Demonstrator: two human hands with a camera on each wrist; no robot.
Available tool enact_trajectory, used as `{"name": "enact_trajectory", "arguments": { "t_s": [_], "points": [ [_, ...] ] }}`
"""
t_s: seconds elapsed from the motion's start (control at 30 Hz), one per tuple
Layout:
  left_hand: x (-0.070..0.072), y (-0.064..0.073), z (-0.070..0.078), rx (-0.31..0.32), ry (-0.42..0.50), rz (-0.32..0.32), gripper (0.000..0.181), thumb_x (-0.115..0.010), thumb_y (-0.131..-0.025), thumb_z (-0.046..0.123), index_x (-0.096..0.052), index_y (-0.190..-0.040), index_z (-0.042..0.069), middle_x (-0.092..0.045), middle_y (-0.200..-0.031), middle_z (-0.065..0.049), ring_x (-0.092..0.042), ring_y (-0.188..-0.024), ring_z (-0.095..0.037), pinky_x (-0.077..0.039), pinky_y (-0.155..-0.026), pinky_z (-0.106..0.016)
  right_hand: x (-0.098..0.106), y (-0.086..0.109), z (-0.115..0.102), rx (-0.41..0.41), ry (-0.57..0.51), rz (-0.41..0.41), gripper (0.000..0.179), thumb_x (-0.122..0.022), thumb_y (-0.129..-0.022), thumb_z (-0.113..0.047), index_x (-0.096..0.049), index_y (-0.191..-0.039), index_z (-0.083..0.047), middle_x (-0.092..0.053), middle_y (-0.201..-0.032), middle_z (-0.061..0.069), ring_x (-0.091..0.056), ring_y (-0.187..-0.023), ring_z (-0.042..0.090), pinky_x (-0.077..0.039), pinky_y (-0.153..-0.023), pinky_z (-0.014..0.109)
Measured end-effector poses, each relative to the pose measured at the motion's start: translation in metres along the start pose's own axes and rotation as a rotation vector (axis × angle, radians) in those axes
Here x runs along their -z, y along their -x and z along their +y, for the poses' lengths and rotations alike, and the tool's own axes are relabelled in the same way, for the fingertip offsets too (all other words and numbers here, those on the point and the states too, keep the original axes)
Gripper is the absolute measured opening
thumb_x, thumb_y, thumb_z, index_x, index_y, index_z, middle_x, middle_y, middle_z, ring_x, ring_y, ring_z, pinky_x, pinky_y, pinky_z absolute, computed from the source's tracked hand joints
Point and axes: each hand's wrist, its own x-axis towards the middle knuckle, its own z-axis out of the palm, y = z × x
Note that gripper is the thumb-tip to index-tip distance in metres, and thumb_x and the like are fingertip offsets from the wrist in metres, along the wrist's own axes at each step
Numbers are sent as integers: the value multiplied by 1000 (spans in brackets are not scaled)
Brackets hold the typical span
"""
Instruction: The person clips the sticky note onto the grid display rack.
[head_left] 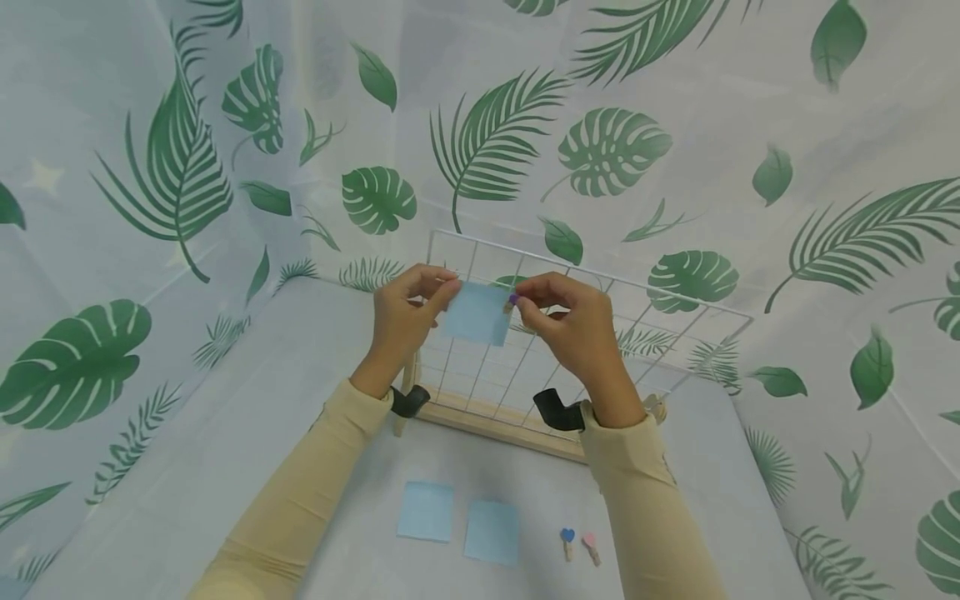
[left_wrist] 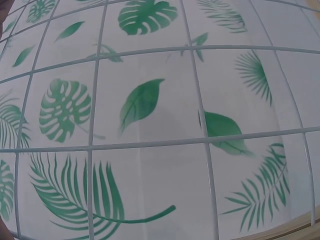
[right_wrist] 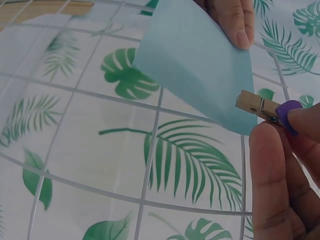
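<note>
A light blue paper square (head_left: 474, 317) is held up in front of a white wire grid (head_left: 600, 277). My left hand (head_left: 405, 312) pinches it near its upper left corner; its fingertips (right_wrist: 242, 39) show in the right wrist view. At the opposite edge, my right hand (head_left: 581, 321) pinches a small wooden clothespin (right_wrist: 257, 105) with a purple ornament (right_wrist: 288, 116). The clothespin's tip overlaps the paper's edge; whether it also catches a wire I cannot tell. Only slivers of the left hand show in the left wrist view.
Below lie two more blue paper squares (head_left: 425, 512) and two clothespins, one with a blue heart (head_left: 567, 537), one with a pink ornament (head_left: 590, 542). A wooden base (head_left: 502, 429) carries the grid. Leaf-patterned cloth (head_left: 480, 100) hangs behind and at the sides.
</note>
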Motion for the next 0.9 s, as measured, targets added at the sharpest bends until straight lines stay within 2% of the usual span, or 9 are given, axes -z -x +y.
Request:
{"name": "enact_trajectory", "arguments": {
  "t_s": [0.33, 0.57, 0.77, 0.83, 0.9],
  "points": [
    [-2, -2, 0, 19, -14, 16, 11, -81, -98, 8, -77, -104, 0, -78, -83, -14, -65, -66, -10, -52, -50, -18, -4, -6, -1, 65, 10, 17, 10, -71, -98, 8, -77, -106, 6, -79, -101, 19, -78, -87, 36, -59, -69, 13],
    [-3, -3, 2, 16, -13, 31, 13, -80, -99, 9, -77, -105, -2, -76, -80, -15, -66, -64, -21, -52, -51, -17, -6, -7, -4, 125, 25, 63, 8, -71, -99, 7, -76, -105, 8, -79, -98, 19, -77, -82, 35, -57, -65, 11],
    [-5, -3, 3, 27, -17, 32, 12, -81, -99, 9, -78, -105, -1, -74, -77, -14, -68, -65, -32, -52, -51, -16, -8, -10, -5, 184, 48, 142, 5, -73, -99, 7, -76, -102, 9, -79, -97, 20, -75, -78, 34, -54, -64, 8],
    [-6, -3, 3, 28, -13, 33, 12, -81, -98, 9, -78, -105, -1, -74, -78, -15, -68, -65, -36, -52, -51, -16, -10, -13, -6, 202, 78, 166, 5, -73, -98, 6, -77, -100, 7, -79, -96, 19, -76, -78, 34, -55, -64, 9],
    [-7, -3, 3, 34, -9, 38, 12, -81, -99, 10, -78, -105, -1, -74, -78, -15, -68, -65, -36, -52, -51, -16, -12, -15, -8, 234, 127, 178, 5, -73, -98, 5, -78, -99, 7, -80, -95, 18, -78, -78, 33, -60, -64, 17]
  ]
}}
